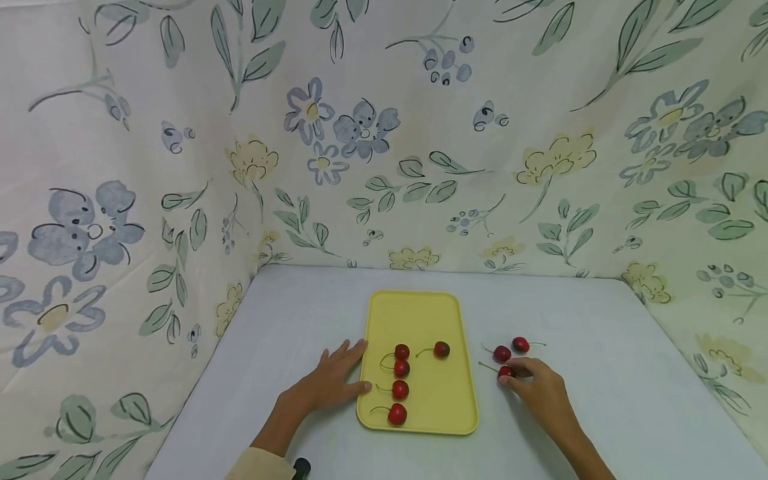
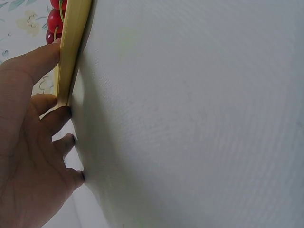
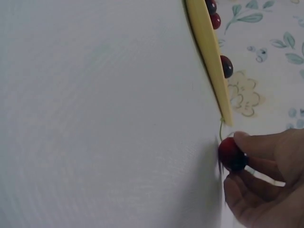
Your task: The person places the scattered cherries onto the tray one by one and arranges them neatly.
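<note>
My right hand (image 1: pixel 545 393) pinches a dark red cherry (image 3: pixel 232 154) between thumb and fingers at the white tabletop, right of the yellow tray (image 1: pixel 414 317). The cherry's green stem (image 3: pixel 221 127) points toward the tray. Spread fingers of my left hand (image 1: pixel 329 380) touch the tray's left edge; in the left wrist view the thumb and index finger meet its rim, and the other fingertips reach the table. Several cherries with stems lie in the tray: a column on the left, with a lowest cherry (image 1: pixel 397 414), and a single cherry (image 1: pixel 441 349) to the right.
Two loose cherries lie just beyond my right hand: a nearer cherry (image 1: pixel 501 354) and a farther cherry (image 1: pixel 520 345). Floral cloth (image 1: pixel 384 220) hangs behind and at both sides of the white table (image 1: pixel 312 300). A small black object (image 1: pixel 302 468) shows beside my left sleeve.
</note>
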A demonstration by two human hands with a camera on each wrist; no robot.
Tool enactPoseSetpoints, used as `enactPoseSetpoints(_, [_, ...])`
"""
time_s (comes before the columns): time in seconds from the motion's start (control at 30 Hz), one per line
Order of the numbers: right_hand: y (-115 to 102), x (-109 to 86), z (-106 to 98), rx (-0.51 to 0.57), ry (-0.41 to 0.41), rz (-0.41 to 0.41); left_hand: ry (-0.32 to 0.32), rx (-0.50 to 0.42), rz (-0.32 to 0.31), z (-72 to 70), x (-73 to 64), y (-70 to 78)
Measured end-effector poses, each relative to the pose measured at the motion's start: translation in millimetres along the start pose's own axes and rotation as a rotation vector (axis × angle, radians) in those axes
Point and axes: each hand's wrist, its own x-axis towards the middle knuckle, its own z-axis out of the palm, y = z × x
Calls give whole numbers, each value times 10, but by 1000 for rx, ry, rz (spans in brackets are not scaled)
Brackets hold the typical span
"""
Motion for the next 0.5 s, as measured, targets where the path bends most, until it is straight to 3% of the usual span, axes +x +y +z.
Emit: enactPoseSetpoints(0.5, [5, 7, 10, -3, -35, 55, 3, -14, 1, -11, -3, 13])
